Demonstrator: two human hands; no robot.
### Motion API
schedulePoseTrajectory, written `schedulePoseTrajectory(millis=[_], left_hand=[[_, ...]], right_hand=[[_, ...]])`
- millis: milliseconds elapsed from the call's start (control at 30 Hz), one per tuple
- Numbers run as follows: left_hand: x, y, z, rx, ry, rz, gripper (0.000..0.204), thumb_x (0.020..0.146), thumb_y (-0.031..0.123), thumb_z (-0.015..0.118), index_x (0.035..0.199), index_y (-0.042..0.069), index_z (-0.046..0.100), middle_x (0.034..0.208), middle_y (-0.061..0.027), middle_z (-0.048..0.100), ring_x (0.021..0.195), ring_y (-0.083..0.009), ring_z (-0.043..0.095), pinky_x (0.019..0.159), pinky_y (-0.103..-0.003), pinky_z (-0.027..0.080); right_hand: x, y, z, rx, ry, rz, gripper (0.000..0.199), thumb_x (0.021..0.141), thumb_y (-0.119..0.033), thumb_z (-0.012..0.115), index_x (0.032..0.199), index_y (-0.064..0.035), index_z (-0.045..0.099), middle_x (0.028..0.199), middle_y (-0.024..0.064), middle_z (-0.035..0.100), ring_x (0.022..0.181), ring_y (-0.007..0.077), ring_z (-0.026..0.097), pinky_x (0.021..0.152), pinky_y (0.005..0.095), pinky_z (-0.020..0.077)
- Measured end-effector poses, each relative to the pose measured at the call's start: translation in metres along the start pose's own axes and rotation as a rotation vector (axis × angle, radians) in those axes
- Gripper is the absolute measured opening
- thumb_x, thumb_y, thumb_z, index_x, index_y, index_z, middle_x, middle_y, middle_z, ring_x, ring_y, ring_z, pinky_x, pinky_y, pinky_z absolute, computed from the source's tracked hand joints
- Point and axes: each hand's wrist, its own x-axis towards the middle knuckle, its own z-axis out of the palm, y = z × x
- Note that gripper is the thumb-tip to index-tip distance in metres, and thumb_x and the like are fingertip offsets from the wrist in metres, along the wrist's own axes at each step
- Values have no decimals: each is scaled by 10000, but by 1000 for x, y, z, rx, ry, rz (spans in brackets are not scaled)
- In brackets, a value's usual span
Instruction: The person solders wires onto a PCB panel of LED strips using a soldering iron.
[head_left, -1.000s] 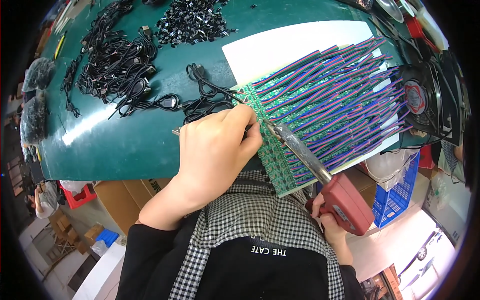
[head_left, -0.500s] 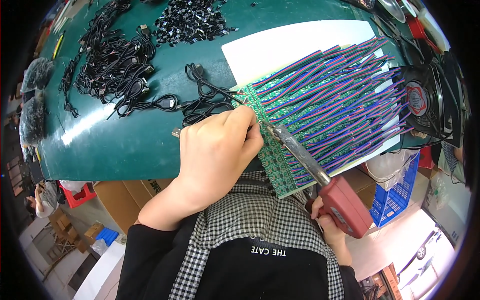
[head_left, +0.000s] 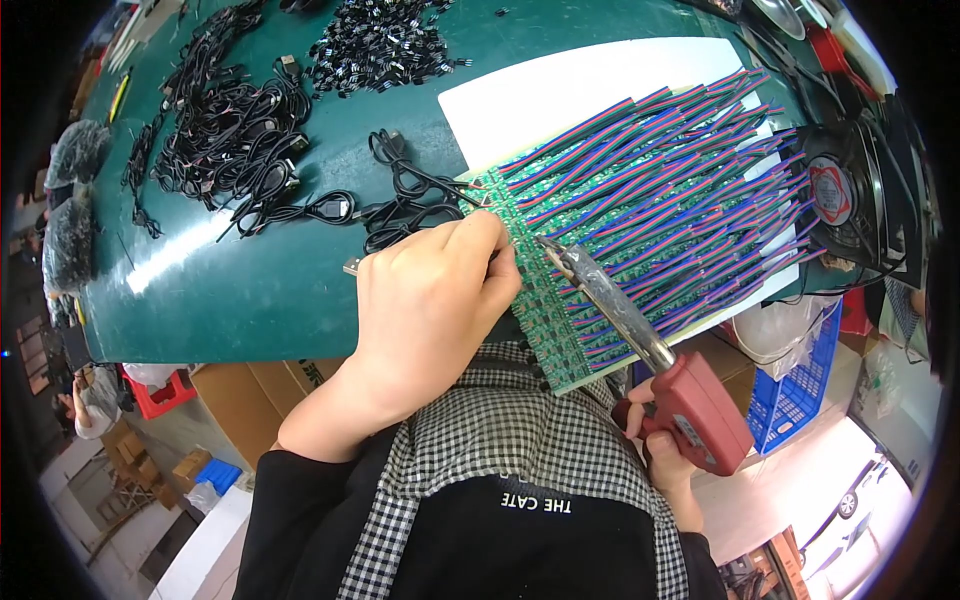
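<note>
A green circuit board panel (head_left: 560, 335) lies on the table's near edge, with many red, green, blue and black wires (head_left: 670, 190) fanning from it to the right. My left hand (head_left: 430, 300) rests on the board's left edge, fingers pinched together on a black cable end (head_left: 400, 215). My right hand (head_left: 665, 455) grips a red-handled soldering iron (head_left: 690, 405); its metal tip touches the board right beside my left fingertips.
The board sits on a white sheet (head_left: 560, 90) on a dark green table (head_left: 230, 300). Heaps of black cables (head_left: 240, 150) and small black connectors (head_left: 375, 45) lie at the back left. A black fan (head_left: 835, 195) stands at the right, a blue crate (head_left: 790, 395) below it.
My left hand and the iron's tip have shifted slightly along the board's edge. Nothing was let go or picked up.
</note>
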Motion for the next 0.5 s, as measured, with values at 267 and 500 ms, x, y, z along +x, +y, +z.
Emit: schedulePoseTrajectory(millis=[267,500], left_hand=[[1,-3,-6,-224,-70,-54,97,737,-8,653,798,38,593,546,-20,425,464,-106,406,450,-241,343],[7,1,-11,-143,-187,-24,100,720,14,641,793,49,583,564,-35,451,472,-128,428,464,-260,359]], right_hand=[[-2,3,-5,22,-92,-65,684,792,-398,703,1210,64,422,1024,182,570,576,164,510,502,251,427],[-4,7,-10,121,-32,41,766,638,-242,843,1206,93,453,896,127,647,664,126,580,572,220,467]])
